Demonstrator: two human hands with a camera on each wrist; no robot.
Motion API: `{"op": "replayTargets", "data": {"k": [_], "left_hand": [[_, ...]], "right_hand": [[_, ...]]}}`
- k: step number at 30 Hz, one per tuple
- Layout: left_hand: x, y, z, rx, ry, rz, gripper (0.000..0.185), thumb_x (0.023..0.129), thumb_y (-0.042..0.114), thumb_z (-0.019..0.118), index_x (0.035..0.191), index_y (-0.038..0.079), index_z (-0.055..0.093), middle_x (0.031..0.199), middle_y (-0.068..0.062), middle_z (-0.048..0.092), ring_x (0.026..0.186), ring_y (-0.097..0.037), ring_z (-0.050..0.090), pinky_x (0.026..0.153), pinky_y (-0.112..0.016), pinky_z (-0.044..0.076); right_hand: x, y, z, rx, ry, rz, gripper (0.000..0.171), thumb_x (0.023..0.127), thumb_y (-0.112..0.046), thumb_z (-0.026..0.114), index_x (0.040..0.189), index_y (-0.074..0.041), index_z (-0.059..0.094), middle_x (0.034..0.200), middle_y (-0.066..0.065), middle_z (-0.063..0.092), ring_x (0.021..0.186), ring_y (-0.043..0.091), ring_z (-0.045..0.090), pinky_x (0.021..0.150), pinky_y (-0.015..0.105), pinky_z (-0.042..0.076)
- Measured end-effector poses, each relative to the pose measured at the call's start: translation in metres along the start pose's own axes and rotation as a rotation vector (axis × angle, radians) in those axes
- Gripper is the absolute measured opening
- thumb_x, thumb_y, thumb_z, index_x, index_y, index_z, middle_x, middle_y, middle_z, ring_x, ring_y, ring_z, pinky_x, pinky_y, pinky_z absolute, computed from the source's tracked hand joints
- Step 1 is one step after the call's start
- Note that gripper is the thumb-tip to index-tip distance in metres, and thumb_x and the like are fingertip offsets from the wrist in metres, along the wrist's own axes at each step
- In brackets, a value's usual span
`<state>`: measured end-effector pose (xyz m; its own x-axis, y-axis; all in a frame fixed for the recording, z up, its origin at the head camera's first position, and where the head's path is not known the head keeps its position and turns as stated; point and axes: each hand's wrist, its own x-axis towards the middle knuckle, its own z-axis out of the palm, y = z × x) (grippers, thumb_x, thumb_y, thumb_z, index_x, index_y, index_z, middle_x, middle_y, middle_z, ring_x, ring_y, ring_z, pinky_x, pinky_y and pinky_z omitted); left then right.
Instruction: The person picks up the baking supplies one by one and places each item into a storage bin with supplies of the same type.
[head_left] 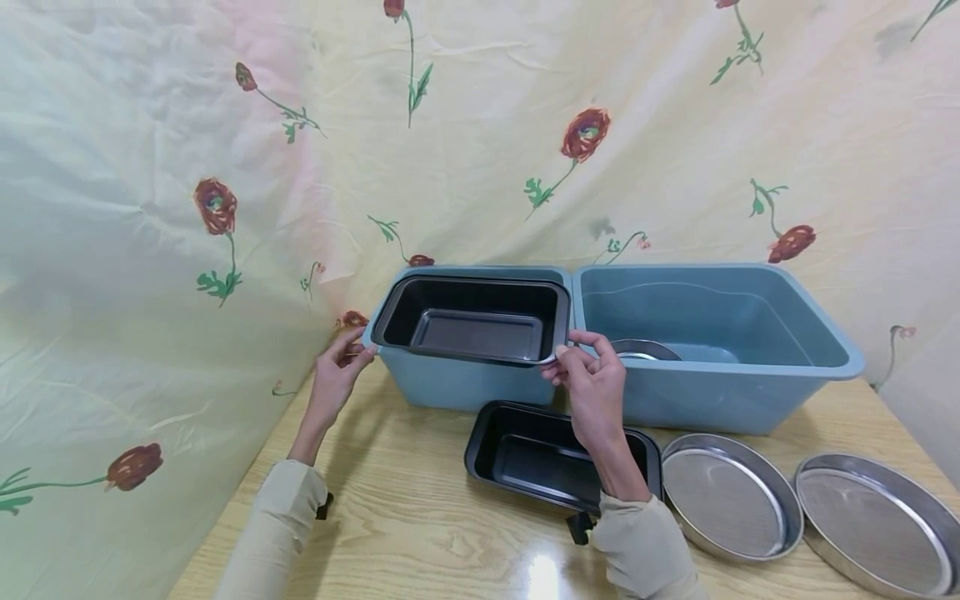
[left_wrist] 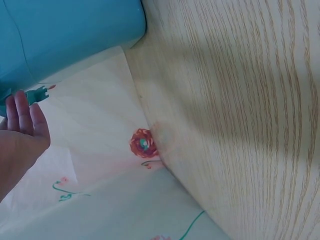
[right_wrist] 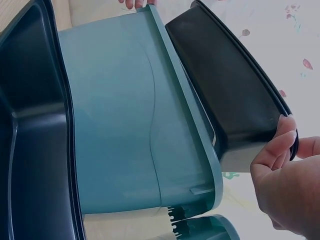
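Observation:
My right hand (head_left: pixel 596 385) pinches the near right corner of a black loaf pan (head_left: pixel 477 333) between thumb and fingers. The pan is over the mouth of the left blue plastic bin (head_left: pixel 450 382); in the right wrist view its dark side (right_wrist: pixel 220 75) stands tilted above the bin's rim. With its fingers curled at the near left corner, my left hand (head_left: pixel 337 373) grips the rim of that same bin. A second black loaf pan (head_left: pixel 525 462) lies on the table below my right wrist, which partly covers it.
To the right stands another blue bin (head_left: pixel 697 392) with a round metal pan (head_left: pixel 645 348) inside. Two round metal pans (head_left: pixel 723 500) (head_left: pixel 870 525) sit on the wooden table (head_left: pixel 405 517) at right. A flowered cloth (head_left: pixel 465 183) hangs behind and to the left.

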<state>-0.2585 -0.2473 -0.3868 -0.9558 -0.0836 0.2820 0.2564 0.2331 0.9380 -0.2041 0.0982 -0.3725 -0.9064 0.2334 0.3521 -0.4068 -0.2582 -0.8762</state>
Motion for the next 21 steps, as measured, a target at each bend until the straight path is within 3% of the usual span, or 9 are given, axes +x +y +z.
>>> {"op": "replayTargets", "data": {"k": [7, 13, 21], "left_hand": [[0.007, -0.020, -0.002, 0.009, 0.008, 0.004, 0.047, 0.102, 0.012, 0.067, 0.146, -0.002, 0.056, 0.110, -0.014, 0.064, 0.090, -0.008, 0.064, 0.084, -0.021, 0.050], [0.006, -0.021, -0.002, 0.013, -0.001, 0.029, 0.047, 0.103, 0.014, 0.067, 0.145, -0.001, 0.056, 0.112, -0.016, 0.063, 0.091, -0.009, 0.063, 0.085, -0.021, 0.050], [0.005, -0.018, -0.001, 0.015, 0.004, 0.021, 0.045, 0.103, 0.013, 0.067, 0.144, -0.001, 0.058, 0.109, -0.015, 0.065, 0.091, -0.011, 0.064, 0.084, -0.022, 0.050]], "right_hand": [[0.002, 0.003, 0.001, 0.007, 0.001, -0.002, 0.015, 0.104, 0.003, 0.053, 0.119, 0.004, 0.053, 0.078, 0.003, 0.073, 0.063, 0.011, 0.065, 0.065, 0.022, 0.055], [0.006, 0.004, 0.002, 0.019, 0.009, 0.004, 0.016, 0.104, 0.003, 0.053, 0.120, 0.004, 0.052, 0.080, 0.006, 0.073, 0.064, 0.012, 0.066, 0.065, 0.022, 0.055], [0.012, 0.006, 0.006, 0.009, 0.002, -0.010, 0.017, 0.104, 0.003, 0.054, 0.121, 0.005, 0.052, 0.077, 0.000, 0.073, 0.064, 0.012, 0.067, 0.067, 0.022, 0.056]]}}
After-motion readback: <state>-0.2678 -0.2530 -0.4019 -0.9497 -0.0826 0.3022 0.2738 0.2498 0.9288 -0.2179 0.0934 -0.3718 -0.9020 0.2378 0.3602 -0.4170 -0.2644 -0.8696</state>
